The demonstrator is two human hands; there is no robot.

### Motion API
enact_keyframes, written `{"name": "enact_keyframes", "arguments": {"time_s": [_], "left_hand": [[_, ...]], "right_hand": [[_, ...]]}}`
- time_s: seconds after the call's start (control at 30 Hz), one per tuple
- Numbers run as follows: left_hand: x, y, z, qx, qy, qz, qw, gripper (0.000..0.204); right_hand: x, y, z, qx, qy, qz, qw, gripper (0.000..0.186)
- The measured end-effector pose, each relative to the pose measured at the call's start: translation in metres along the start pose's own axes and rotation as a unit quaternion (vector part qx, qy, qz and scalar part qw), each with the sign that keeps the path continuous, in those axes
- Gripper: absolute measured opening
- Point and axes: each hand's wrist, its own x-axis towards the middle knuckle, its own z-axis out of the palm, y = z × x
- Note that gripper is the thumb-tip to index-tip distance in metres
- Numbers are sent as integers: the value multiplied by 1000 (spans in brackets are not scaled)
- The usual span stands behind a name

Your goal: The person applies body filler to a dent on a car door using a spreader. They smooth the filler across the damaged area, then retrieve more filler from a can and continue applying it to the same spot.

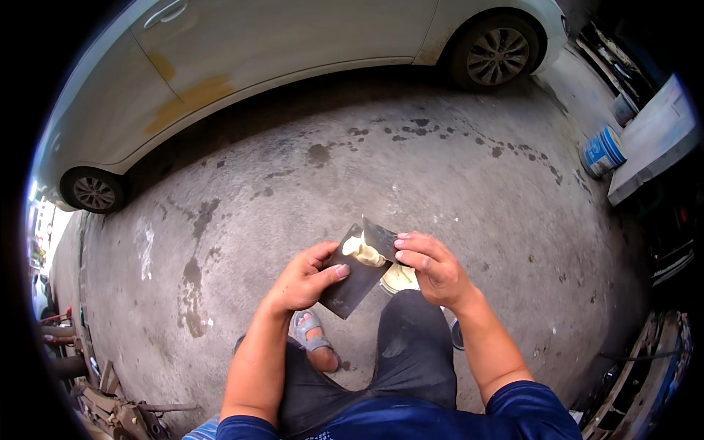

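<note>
My left hand (303,279) grips a flat, dark rectangular plate (347,291) by its left edge, thumb on top. Cream-coloured putty (365,252) lies in a soft lump on the plate's upper part. Pinched between the fingers and thumb of my right hand (438,273) is a smaller dark spreader (378,237), its edge against the putty. Just below, partly covered by my hand and knee, stands a round tub (386,289) with the same cream material in it.
A pale car (293,40) stands across the far side, with yellowish patches (192,99) on its lower door area. A blue and white bucket (603,152) is at the right, beside a light panel (656,139). Metal parts (121,414) lie at lower left. Dark stains mark the concrete floor (293,198).
</note>
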Motion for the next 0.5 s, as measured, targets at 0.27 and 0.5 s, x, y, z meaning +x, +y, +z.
{"name": "enact_keyframes", "arguments": {"time_s": [0.27, 0.5], "left_hand": [[-1, -1, -3, -28, 8, 27, 999, 38], [2, 3, 3, -123, 106, 130, 978, 38]], "right_hand": [[9, 24, 12, -60, 0, -31, 998, 34], [-16, 24, 6, 127, 164, 315, 926, 21]]}}
